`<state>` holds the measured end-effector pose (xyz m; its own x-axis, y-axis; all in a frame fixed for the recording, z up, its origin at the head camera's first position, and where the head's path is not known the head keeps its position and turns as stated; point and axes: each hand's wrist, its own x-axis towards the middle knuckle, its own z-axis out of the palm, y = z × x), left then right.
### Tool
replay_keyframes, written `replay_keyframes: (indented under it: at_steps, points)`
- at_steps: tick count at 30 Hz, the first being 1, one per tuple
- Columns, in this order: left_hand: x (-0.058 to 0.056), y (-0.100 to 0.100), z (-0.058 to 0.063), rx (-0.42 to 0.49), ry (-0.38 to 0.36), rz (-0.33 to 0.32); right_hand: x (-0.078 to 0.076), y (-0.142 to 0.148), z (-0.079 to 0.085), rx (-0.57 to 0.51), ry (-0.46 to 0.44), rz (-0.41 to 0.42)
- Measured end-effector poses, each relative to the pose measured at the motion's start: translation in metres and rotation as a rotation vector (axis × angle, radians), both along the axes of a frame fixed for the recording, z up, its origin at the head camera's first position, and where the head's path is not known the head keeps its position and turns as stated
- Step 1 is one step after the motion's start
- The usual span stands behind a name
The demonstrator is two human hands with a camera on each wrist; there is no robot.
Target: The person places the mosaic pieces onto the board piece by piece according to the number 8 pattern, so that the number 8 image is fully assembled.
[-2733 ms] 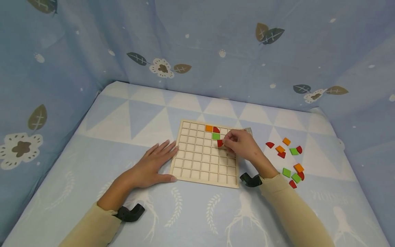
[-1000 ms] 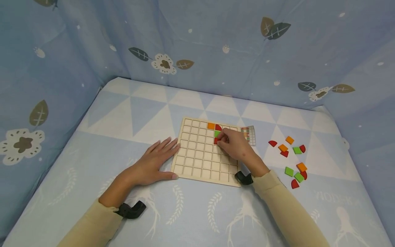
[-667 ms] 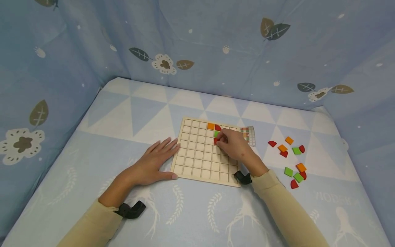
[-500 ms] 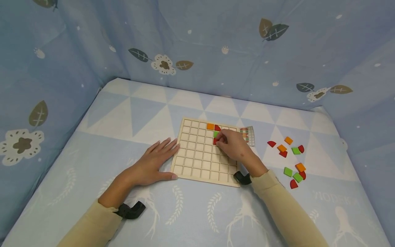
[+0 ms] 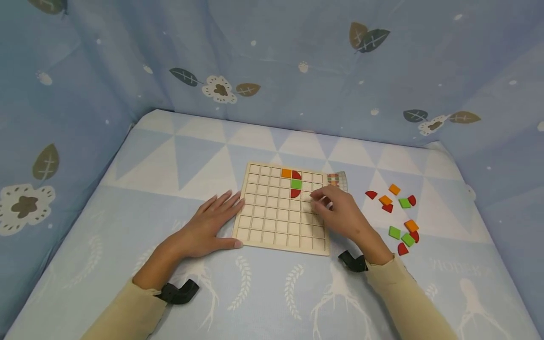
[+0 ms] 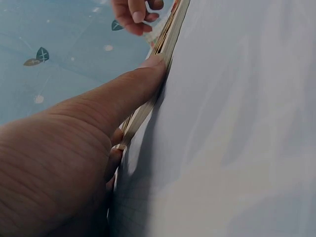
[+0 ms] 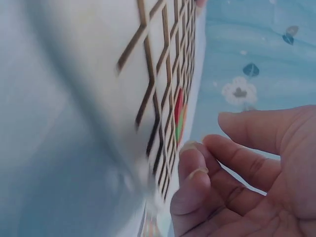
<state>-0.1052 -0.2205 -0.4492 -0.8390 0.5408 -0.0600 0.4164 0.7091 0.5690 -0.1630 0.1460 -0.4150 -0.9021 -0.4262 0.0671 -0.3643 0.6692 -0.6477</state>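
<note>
A wooden grid board point(image 5: 269, 214) lies on the table. Near its top edge an orange square tile point(image 5: 286, 173) sits beside a red quarter-circle tile point(image 5: 296, 175). Below that red tile come a green square tile point(image 5: 296, 184) and a second red quarter-circle tile point(image 5: 295, 193), each in its own cell. My left hand point(image 5: 209, 226) lies with straight fingers against the board's left side, its thumb at the lower left corner. My right hand point(image 5: 340, 212) hovers over the board's right part; the right wrist view shows its loosely bent fingers point(image 7: 192, 192) apart from the thumb, holding nothing.
A printed pattern card point(image 5: 337, 179) lies by the board's upper right edge, partly covered by the right hand. To the right are scattered loose tiles: several red quarter-circles point(image 5: 371, 194), green squares point(image 5: 394, 232) and orange squares point(image 5: 394, 189). A patterned curtain point(image 5: 280, 61) stands behind the table.
My right hand set the red quarter-circle tile into the cell below the green square, let go and moved right. My left hand has stayed at the board's edge.
</note>
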Motion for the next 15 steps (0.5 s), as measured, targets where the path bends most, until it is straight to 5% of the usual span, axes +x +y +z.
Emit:
replay_keyframes:
  at_steps: [15]
  points:
    - [0.000,0.001,0.001,-0.003,-0.002,0.004,0.021,0.090,0.009,0.158,-0.033,-0.162]
